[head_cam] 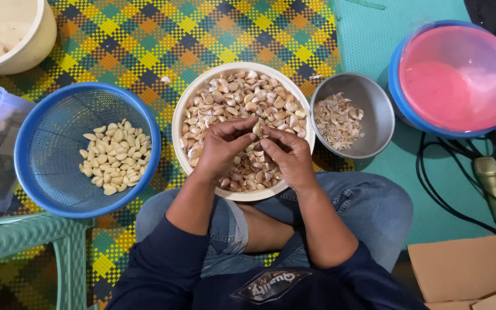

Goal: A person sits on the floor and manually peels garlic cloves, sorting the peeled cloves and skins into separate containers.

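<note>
Garlic is being peeled over a lap clad in blue jeans (368, 206), where the person sits cross-legged on a chequered woven mat (162, 40). A single garlic clove (256, 128) is pinched between the two hands, which are brought together fingertip to fingertip: the left hand (220, 144) is closed on it from one side and the right hand (287, 154) from the other, directly above a white bowl (180, 117) that rests against the knees. That bowl is seen heaped with unpeeled cloves (242, 100), their papery skins on, so a large share of the work is judged to be left. To the left, touching the white bowl's rim or just beside it, a blue strainer basket (41, 126) is found holding a modest pile of peeled cloves (115, 156), pale and bare; this finished portion is judged clearly smaller than what waits. To the right, just beside the white bowl, a small metal bowl (380, 123) is filled partly with discarded skins (335, 119). A green plastic chair (30, 238) is seen at the near left and a cardboard box (466, 267) at the near right. Farther off, a pink basin nested in a blue one (460, 74) is set on a teal mat (374, 40), and a cream tub (41, 40) is placed at the far left corner.
</note>
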